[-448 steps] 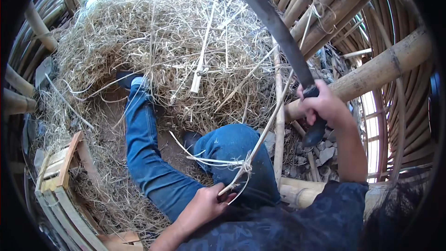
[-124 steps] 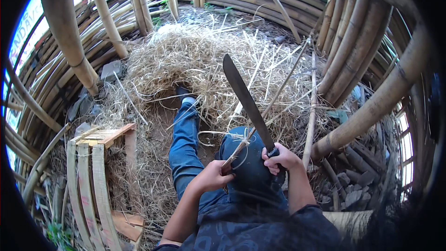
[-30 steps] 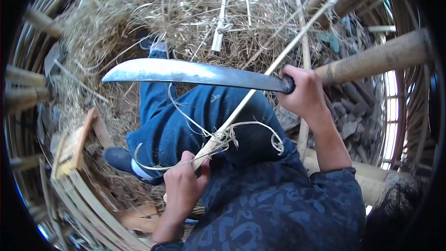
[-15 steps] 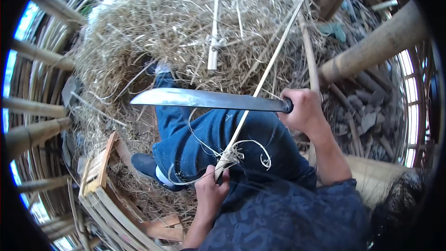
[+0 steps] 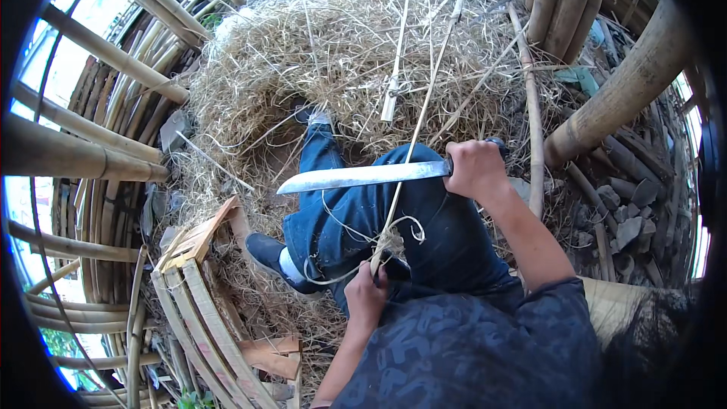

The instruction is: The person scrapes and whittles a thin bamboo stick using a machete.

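Observation:
In my right hand (image 5: 477, 170) is the dark handle of a machete, fingers wrapped round it. Its long steel blade (image 5: 356, 177) points left above my jeans-covered leg, crossing a thin bamboo strip (image 5: 418, 125). Whether the edge touches the strip, I cannot tell. My left hand (image 5: 365, 297) grips the strip's near end by my lap, and the strip runs up and away over the straw. Just above that hand, curled shavings (image 5: 390, 241) cling to the strip.
A heap of pale shavings (image 5: 250, 79) spreads ahead, with loose strips on it. At the lower left stands a slatted wooden crate (image 5: 201, 318). Bamboo poles (image 5: 98, 125) line the left; a thick pole (image 5: 617, 98) and rubble (image 5: 632, 220) lie right.
The view has shifted, so the scene sits farther right. The machete's handle now angles up behind my right fist, and the blade still crosses the strip. My left hand keeps its hold.

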### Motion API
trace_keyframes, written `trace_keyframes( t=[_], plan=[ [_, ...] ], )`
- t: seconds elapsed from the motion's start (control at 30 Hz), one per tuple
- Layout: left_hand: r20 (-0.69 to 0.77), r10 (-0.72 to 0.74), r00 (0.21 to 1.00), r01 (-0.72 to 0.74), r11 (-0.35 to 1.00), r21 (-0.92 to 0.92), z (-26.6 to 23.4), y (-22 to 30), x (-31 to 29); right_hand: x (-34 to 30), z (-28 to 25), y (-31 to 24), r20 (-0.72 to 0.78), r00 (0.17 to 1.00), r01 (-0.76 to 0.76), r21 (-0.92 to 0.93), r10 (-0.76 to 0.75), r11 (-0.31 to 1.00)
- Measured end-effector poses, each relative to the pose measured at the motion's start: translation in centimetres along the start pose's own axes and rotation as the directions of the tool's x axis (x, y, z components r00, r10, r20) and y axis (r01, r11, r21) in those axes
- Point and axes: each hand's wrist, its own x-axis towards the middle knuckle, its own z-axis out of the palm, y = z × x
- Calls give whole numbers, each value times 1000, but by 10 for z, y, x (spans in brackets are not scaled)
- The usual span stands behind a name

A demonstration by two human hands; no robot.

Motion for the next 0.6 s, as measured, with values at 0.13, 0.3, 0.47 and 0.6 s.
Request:
trace_keyframes(
  t=[0.13,0.3,0.47,0.6],
  plan=[
    [12,-21,1000,20,999,40,10,-6,0,4,4,1,11,1000,-5,-36,6,999],
    [-6,-30,1000,30,999,28,14,-9,4,8,11,5,-12,999,-52,-64,51,997],
    [-22,-29,999,30,998,47,9,-13,2,40,-16,27,-23,962,-272,-136,272,953],
    [-89,-26,996,32,997,64,9,-27,-8,58,-34,54,-82,937,-350,-227,340,909]
  ],
)
